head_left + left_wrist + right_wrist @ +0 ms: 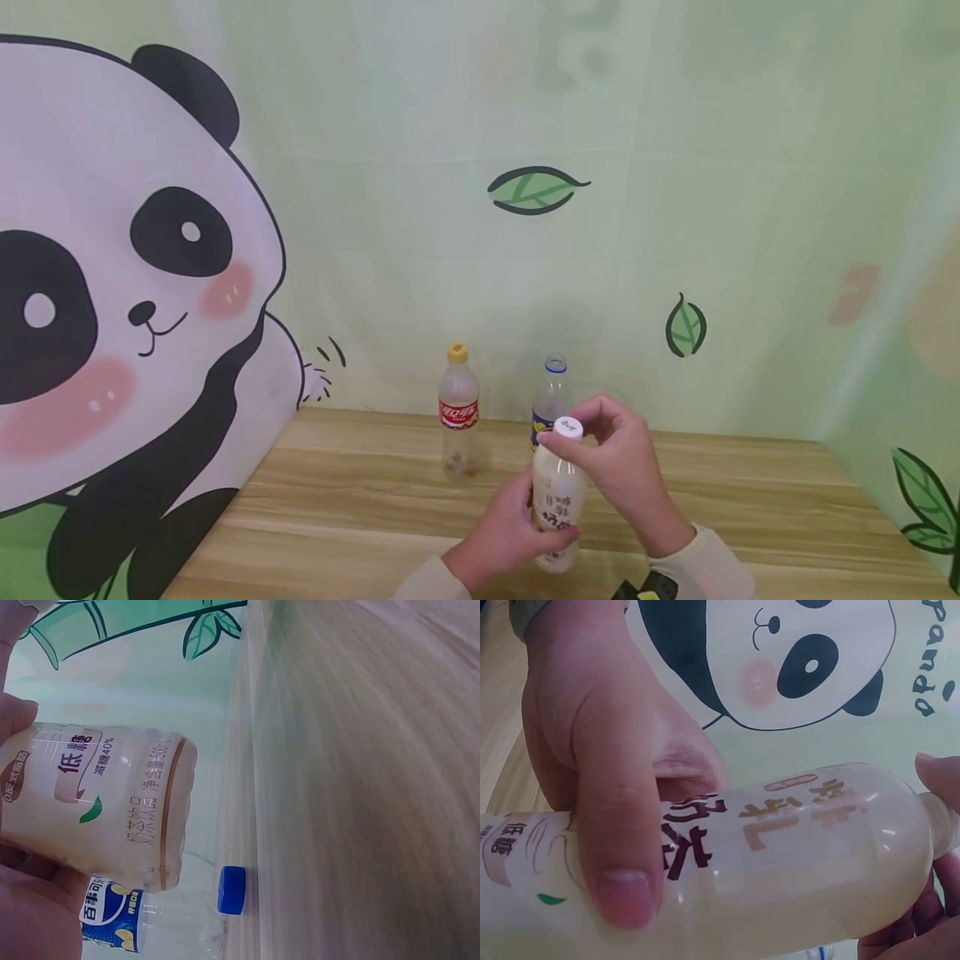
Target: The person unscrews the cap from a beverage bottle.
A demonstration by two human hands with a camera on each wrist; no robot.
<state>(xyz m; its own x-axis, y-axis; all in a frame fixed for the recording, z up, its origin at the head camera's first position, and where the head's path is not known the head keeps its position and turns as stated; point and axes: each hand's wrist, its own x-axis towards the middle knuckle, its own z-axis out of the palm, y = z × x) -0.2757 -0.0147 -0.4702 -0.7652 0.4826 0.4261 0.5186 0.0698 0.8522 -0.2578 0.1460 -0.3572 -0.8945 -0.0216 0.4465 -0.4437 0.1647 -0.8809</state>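
Note:
A milk tea bottle (pixel 558 500) with pale contents stands nearly upright between my hands over the wooden table. My left hand (pixel 502 525) grips its body, and in the right wrist view the left thumb (pixel 626 892) lies across the printed label. At the top, my right hand (pixel 622 454) pinches the white cap (pixel 568 427) between thumb and fingers. The left wrist view shows the bottle's base (pixel 176 817) raised off the tabletop. Partly hidden behind it is a clear bottle (pixel 556 385) with a blue lemon-print label and an uncapped mouth.
A clear cola bottle (pixel 458 392) with a red label and yellow cap stands farther left on the table (pixel 337 500). On the tabletop near the blue-label bottle lies a blue cap (pixel 232 890). Behind the table hangs a green panda-print backdrop (pixel 405 208).

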